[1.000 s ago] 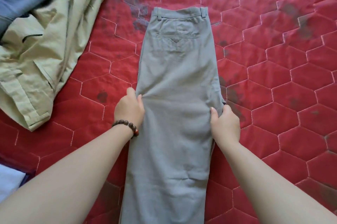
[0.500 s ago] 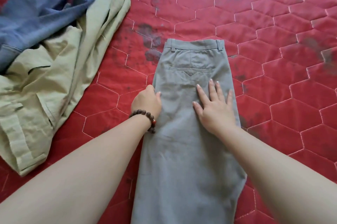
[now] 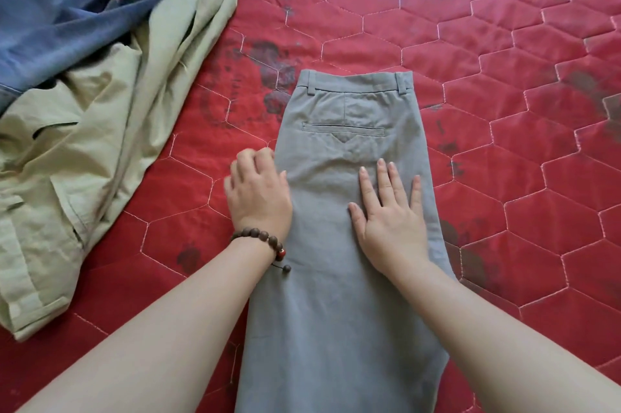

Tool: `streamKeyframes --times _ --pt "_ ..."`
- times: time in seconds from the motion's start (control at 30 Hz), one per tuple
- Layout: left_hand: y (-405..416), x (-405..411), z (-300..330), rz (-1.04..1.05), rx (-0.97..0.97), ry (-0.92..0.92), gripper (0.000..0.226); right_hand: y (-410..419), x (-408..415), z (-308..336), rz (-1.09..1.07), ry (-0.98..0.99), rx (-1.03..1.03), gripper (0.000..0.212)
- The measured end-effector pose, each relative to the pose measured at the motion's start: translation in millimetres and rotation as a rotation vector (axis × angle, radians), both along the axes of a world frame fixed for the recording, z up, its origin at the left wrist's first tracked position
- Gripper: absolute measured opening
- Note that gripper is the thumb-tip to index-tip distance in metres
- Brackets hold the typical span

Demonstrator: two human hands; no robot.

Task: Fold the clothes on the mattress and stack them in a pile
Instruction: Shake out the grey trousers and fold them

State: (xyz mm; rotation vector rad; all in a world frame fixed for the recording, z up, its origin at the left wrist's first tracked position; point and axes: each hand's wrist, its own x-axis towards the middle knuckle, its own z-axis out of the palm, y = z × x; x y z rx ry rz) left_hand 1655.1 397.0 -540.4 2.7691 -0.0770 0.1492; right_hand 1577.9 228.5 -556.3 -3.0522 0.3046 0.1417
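Head view: we are pressing our flat right hand (image 3: 391,224) on the grey trousers (image 3: 342,278), left hand (image 3: 258,190) curling at their edge.

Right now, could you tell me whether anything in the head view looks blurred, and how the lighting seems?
In the head view, the left hand is smeared at its fingertips, at the grey trousers' left edge; the right hand, flat on them, is sharp; light is soft and even, no glare; the mattress quilting lines bow near the frame edges.
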Motion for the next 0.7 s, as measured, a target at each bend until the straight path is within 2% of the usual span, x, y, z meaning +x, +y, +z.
streamKeyframes --times 0.07,0.13,0.17,0.3,0.47,0.57,0.63,0.7 --pt "-16 -2 2 -0.260 0.008 -0.069 0.039 10 4 -2 0.028 -0.046 0.078 0.058" --pt "-32 -9 -6 -0.561 0.095 0.064 0.052 16 5 -4 0.123 -0.065 0.121 0.055" --pt "-34 -12 -14 -0.621 0.165 0.131 0.056 14 5 -6 0.154 -0.062 0.104 0.055" --pt "-25 -10 -33 -0.578 0.340 0.138 0.063 -20 6 -9 0.097 -0.016 0.005 0.060" --pt "-28 -8 -32 -0.592 0.380 0.166 0.071 -66 2 -3 -0.069 0.121 -0.184 0.059" --pt "-28 -15 -28 -0.581 0.392 0.211 0.070 -71 -8 11 -0.244 0.100 -0.247 0.059" --pt "-29 -40 -26 -0.593 0.363 0.223 0.069 -32 -20 15 -0.125 0.000 -0.235 0.057" --pt "-23 -72 -28 -0.621 0.358 0.223 0.066 21 -48 11 0.092 -0.057 -0.045 0.059"
